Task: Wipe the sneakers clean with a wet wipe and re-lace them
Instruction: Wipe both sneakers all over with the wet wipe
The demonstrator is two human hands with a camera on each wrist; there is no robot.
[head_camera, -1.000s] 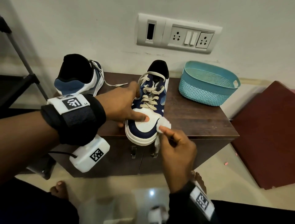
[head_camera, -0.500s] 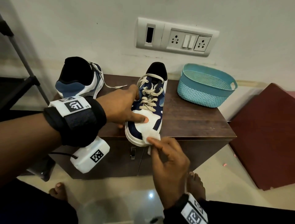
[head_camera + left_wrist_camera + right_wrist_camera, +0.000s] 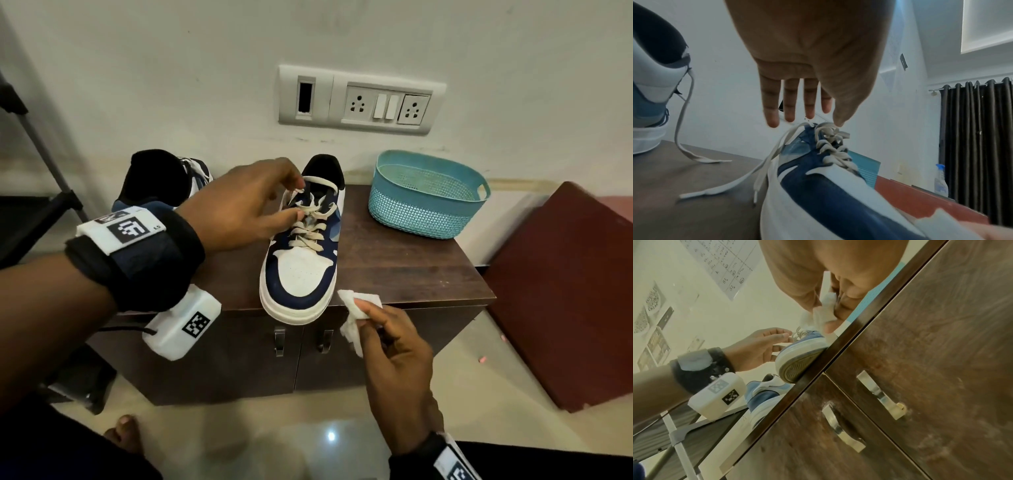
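A navy and white sneaker (image 3: 301, 274) (image 3: 828, 203) (image 3: 801, 350) stands on the dark wooden cabinet (image 3: 394, 267), its toe over the front edge and its beige laces (image 3: 308, 233) threaded. My left hand (image 3: 298, 200) (image 3: 807, 121) (image 3: 774, 340) hovers over the upper laces with straight fingers, the thumb tip touching a lace. Just right of the toe, my right hand (image 3: 364, 313) (image 3: 830, 308) pinches a crumpled white wet wipe (image 3: 359, 301) (image 3: 826, 311). The second sneaker (image 3: 154, 178) (image 3: 649, 81) stands at the back left, a loose lace (image 3: 684, 129) hanging from it.
A teal plastic basket (image 3: 428, 202) sits at the cabinet's back right, under a wall socket panel (image 3: 359, 102). Two metal door handles (image 3: 279, 339) face me below the toe. A red-brown board (image 3: 565, 291) leans at the right and a dark rack (image 3: 34, 137) stands at the left.
My left hand left the toe cap and moved up to the laces. My right hand drew the wipe off the toe, out to the right of the sneaker.
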